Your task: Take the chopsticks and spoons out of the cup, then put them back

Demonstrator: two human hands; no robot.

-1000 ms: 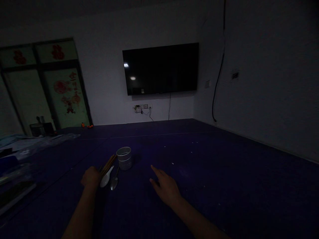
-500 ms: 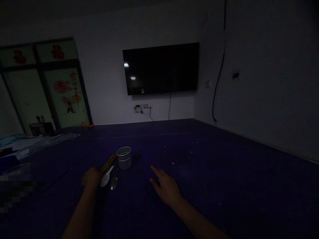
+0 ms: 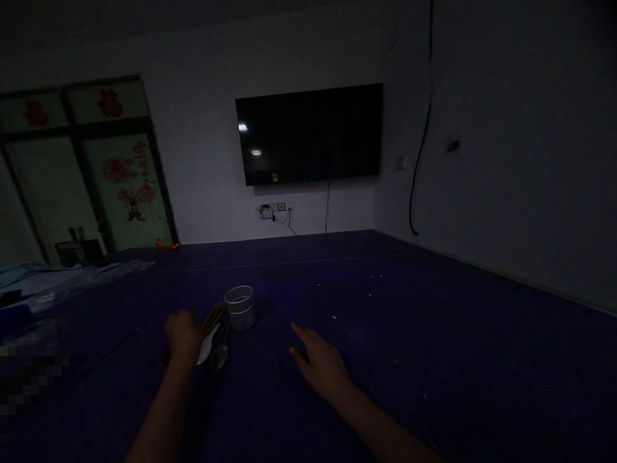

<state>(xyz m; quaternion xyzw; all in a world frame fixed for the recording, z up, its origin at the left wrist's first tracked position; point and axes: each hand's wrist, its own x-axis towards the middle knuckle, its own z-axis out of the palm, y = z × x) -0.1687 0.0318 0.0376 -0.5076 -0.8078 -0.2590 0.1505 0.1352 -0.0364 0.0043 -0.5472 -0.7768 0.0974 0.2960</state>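
Observation:
My left hand [image 3: 184,335] is closed just left of the utensils, its grip mostly hidden. A thin dark tip shows above its fingers and a dark patch below; I cannot make out what it holds. Beside it lies a bundle of brown chopsticks [image 3: 214,315], leaning toward a silver metal cup [image 3: 241,311] with small holes, which stands upright. A white spoon [image 3: 207,347] and a metal spoon [image 3: 220,355] lie in front of the cup. Over the purple tabletop [image 3: 270,399], to the right of the cup, my right hand [image 3: 322,361] is open and holds nothing.
Small white bits [image 3: 334,317] are scattered on the tabletop. Clear plastic wrapping [image 3: 91,276] and cloth lie at the left. Small orange objects [image 3: 173,246] sit by the far edge. A television [image 3: 311,135] hangs on the wall behind.
My left hand has risen and shifted slightly right, away from the table surface, and a thin tip now shows above it. The right hand, cup and spoons stay where they were.

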